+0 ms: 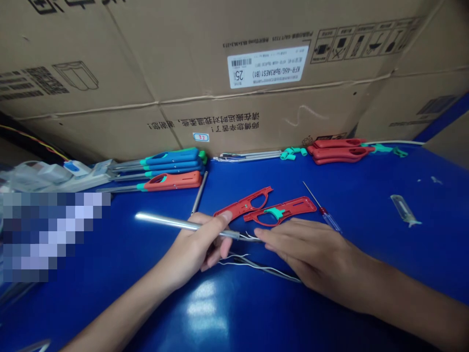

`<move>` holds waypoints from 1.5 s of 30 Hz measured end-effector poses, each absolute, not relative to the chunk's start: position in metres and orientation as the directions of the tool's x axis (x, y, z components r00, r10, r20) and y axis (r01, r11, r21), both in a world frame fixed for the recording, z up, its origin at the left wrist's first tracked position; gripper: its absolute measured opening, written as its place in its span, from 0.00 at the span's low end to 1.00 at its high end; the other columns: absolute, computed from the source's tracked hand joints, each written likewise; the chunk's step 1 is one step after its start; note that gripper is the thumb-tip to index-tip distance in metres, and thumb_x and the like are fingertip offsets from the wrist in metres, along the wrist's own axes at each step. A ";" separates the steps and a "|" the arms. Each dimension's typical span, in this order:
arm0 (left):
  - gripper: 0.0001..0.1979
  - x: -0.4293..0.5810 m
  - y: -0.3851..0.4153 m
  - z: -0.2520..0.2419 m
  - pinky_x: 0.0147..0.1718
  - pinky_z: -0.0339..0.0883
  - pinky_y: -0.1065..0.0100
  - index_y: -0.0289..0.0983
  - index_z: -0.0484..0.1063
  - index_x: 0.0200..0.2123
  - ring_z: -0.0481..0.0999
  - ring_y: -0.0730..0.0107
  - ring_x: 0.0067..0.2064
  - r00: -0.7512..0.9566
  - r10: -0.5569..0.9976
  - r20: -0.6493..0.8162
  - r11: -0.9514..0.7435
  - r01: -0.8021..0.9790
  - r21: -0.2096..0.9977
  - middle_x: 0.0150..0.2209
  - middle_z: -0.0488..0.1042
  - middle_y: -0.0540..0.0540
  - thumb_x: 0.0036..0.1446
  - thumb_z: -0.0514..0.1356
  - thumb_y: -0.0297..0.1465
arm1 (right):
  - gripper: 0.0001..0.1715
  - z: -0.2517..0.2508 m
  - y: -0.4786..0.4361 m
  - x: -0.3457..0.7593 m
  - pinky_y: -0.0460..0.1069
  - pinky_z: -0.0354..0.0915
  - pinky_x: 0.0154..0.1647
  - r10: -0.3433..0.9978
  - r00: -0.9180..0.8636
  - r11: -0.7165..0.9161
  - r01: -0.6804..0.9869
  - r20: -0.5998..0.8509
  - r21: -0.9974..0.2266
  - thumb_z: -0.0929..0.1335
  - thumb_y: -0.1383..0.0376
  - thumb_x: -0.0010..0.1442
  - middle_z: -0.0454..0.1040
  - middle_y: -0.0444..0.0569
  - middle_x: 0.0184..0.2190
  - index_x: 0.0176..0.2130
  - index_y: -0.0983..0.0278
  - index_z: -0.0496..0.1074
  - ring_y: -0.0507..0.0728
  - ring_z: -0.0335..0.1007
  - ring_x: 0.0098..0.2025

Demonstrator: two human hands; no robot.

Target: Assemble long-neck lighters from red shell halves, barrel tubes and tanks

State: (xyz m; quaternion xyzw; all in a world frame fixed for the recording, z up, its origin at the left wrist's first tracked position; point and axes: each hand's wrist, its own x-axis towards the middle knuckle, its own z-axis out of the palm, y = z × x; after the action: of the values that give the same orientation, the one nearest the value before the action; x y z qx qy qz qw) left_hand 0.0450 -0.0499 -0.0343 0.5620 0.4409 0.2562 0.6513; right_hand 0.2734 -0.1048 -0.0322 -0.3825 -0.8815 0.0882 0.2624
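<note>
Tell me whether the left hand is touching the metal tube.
Touching. The head view shows the left hand gripping the metal tube, which sticks out on both sides of it.

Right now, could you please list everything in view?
box: 1, brown, back
table: 1, blue, beneath
lighters: several, blue and red, left
power strip: 1, whitish, left
sticks: several, pale, back
plastic bits: several, green, back
handles: several, red, back right
handle halves: 2, red, middle
screwdriver: 1, clear, right
vial: 1, clear, far right
loose tube: 1, silver, middle
wires: several, white and grey, middle
held tube: 1, silver, centre
left grip: 1, bare, on held tube
right grip: 1, bare, by wires
</note>
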 end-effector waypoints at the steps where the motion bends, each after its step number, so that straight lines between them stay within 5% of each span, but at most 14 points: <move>1: 0.31 0.046 -0.050 -0.034 0.13 0.42 0.73 0.34 0.66 0.12 0.51 0.80 0.11 0.476 0.828 -0.297 0.257 0.148 0.955 0.07 0.53 0.54 0.58 0.56 0.51 | 0.21 -0.031 -0.105 0.274 0.48 0.71 0.44 0.701 -0.585 0.709 0.634 0.409 -0.309 0.59 0.74 0.66 0.79 0.49 0.41 0.54 0.66 0.70 0.53 0.76 0.41; 11: 0.29 0.054 -0.057 -0.028 0.11 0.39 0.74 0.34 0.66 0.12 0.48 0.83 0.09 0.454 0.797 -0.398 0.429 0.037 0.902 0.06 0.51 0.55 0.54 0.60 0.50 | 0.22 -0.030 -0.106 0.272 0.54 0.72 0.38 0.595 -0.694 0.766 0.643 0.405 -0.022 0.54 0.74 0.68 0.76 0.55 0.34 0.54 0.74 0.68 0.58 0.72 0.34; 27: 0.31 0.054 -0.055 -0.029 0.10 0.38 0.78 0.34 0.63 0.11 0.46 0.85 0.08 0.472 0.677 -0.565 0.635 0.012 0.772 0.06 0.50 0.56 0.55 0.59 0.50 | 0.21 -0.024 -0.109 0.269 0.51 0.66 0.33 0.535 -0.739 0.817 0.577 0.409 -0.025 0.53 0.75 0.66 0.73 0.53 0.30 0.52 0.75 0.67 0.56 0.65 0.29; 45: 0.35 0.047 -0.057 -0.023 0.12 0.41 0.72 0.35 0.65 0.10 0.49 0.81 0.09 0.434 0.804 -0.406 0.298 0.296 0.907 0.06 0.51 0.54 0.56 0.53 0.56 | 0.21 -0.025 -0.114 0.268 0.53 0.70 0.37 0.529 -0.719 0.789 0.612 0.451 0.049 0.54 0.78 0.64 0.75 0.53 0.30 0.52 0.77 0.66 0.57 0.70 0.32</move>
State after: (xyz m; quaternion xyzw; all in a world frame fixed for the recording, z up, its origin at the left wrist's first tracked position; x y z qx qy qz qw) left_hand 0.0474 -0.0571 -0.0230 0.5578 0.4934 0.1993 0.6370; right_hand 0.2683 -0.1143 -0.0251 -0.3095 -0.9218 -0.0979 0.2120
